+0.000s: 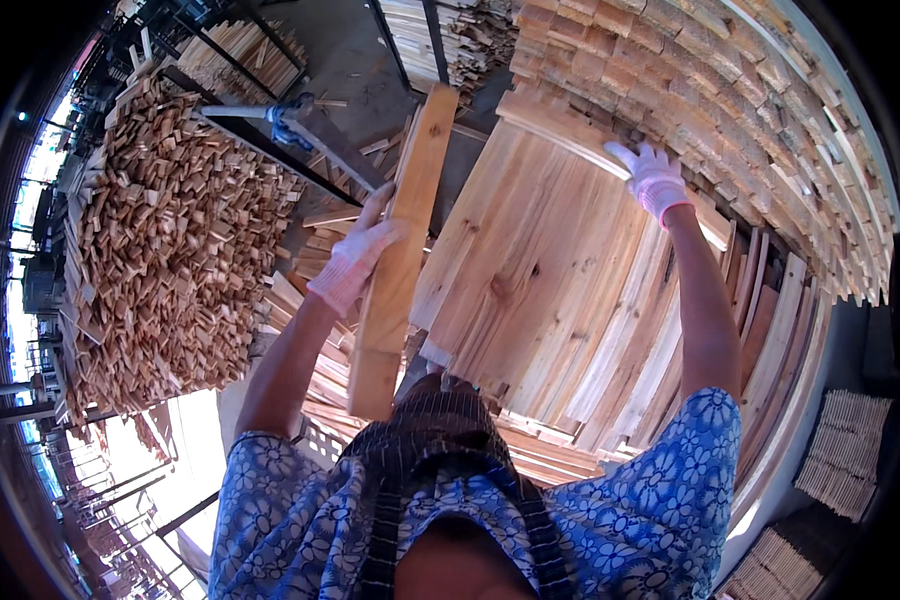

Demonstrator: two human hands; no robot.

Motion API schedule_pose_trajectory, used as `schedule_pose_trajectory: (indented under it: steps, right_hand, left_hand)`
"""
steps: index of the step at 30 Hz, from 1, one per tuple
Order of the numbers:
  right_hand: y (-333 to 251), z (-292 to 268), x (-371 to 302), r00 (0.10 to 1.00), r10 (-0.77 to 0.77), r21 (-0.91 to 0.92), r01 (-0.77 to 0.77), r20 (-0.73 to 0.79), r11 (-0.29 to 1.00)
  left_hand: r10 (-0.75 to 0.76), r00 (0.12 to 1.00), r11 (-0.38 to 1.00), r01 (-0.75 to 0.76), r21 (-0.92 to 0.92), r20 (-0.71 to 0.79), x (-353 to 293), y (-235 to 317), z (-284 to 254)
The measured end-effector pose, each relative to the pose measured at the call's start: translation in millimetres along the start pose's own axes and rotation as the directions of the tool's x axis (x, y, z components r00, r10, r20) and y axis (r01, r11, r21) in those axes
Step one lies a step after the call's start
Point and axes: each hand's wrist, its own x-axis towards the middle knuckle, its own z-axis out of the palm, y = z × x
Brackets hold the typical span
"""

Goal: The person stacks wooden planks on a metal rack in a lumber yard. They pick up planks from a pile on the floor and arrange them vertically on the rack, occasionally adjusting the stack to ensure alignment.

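Observation:
My left hand point(358, 255), in a white glove with a pink cuff, grips a long wooden board point(415, 210) by its left edge. That board stands out lengthwise in front of me, left of a spread of planks laid side by side point(530, 270). At their far end a narrow wooden strip point(560, 140) lies crosswise. My right hand point(656, 182), gloved likewise, is on the right part of this strip, its fingers stretched out and spread. The undersides of both hands are hidden.
A high stack of lumber point(670, 80) rises at the far right. A big heap of short wood pieces point(180, 240) fills the left, beside a metal frame with a blue clamp point(288, 122). More loose boards point(770, 300) lie right of the planks. Bundled sticks point(845, 450) stand at the lower right.

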Motion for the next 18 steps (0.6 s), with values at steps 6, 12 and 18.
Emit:
schedule_pose_trajectory:
  steps: [6, 12, 18]
  right_hand:
    - [-172.2, -38.4, -78.2, 0.938, -0.183, 0.924, 0.327, -0.293, 0.198]
    - [-222.3, -45.2, -96.2, 0.958, -0.1, 0.819, 0.172, -0.268, -0.548]
    - [-214.2, -37.8, -125.3, 0.969, -0.224, 0.913, 0.002, -0.102, -0.408]
  left_hand:
    - [0.241, 0.956, 0.948, -0.196, 0.249, -0.168, 25.8, -15.3, 20.9]
    - [0.25, 0.968, 0.933, -0.25, -0.258, -0.033, 31.5, 9.4, 43.4]
    - [0.024, 1.0, 0.868, -0.03, -0.495, -0.018, 39.4, 0.8, 70.7]
